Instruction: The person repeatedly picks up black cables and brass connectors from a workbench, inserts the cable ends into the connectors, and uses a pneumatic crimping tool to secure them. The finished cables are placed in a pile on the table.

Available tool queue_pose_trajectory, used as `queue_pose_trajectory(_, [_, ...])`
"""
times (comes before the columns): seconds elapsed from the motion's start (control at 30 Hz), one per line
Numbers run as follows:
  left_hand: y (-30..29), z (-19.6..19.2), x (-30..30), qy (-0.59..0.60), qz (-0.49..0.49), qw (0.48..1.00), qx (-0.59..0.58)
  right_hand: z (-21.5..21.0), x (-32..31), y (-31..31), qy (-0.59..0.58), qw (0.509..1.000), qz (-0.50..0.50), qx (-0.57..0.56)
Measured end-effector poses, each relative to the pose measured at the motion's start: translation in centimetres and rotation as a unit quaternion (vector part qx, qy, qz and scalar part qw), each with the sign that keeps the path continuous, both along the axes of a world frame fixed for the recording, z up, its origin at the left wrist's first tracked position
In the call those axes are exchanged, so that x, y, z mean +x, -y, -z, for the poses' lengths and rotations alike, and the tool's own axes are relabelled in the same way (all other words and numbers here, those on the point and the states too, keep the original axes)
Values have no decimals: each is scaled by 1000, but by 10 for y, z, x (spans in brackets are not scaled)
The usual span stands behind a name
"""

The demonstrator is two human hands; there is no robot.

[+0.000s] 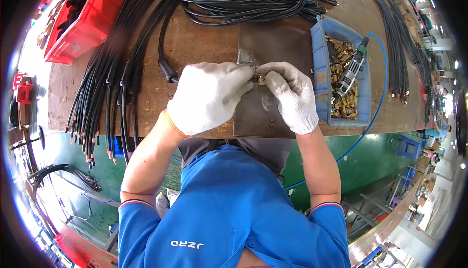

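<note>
Both my hands wear white knit gloves and meet over the workbench. My left hand (pixel 207 92) is closed around the end of a black cable (pixel 162 34), whose thick black sleeve (pixel 167 70) enters the fist from the left. Between thumb and fingertips, my right hand (pixel 291 90) pinches a small brass fitting (pixel 262 79). The fitting sits right at the left fingertips. Whether it is on the cable's end is hidden by the fingers. Beneath the hands lies a dark metal plate (pixel 253 114).
Right of my hands stands a blue bin (pixel 319 68) of brass fittings, with an air tool (pixel 350 75) on top and its blue hose (pixel 386 73) trailing off the bench. Black cables (pixel 97 87) with bare copper ends hang over the left front edge. Behind them is a red bin (pixel 90 29).
</note>
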State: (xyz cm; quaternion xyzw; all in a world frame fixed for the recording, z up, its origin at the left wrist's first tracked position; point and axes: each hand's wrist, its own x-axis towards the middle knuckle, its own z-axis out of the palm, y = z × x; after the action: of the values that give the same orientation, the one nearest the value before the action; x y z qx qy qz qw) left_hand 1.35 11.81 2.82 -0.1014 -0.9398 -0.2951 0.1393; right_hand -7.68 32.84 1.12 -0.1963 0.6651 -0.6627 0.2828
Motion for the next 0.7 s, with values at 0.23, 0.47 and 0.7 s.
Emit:
queue_pose_trajectory(0.23, [3, 1, -1, -36, -21, 998, -38, -6, -5, 4, 42, 998, 33, -12])
queue_pose_trajectory(0.47, [68, -29, 22, 61, -111, 984, -123, -44, -43, -6, 46, 988, 116, -86])
queue_pose_trajectory(0.7, [65, 11, 12, -42, -127, 983, -124, -59, -37, -17, 28, 988, 128, -81])
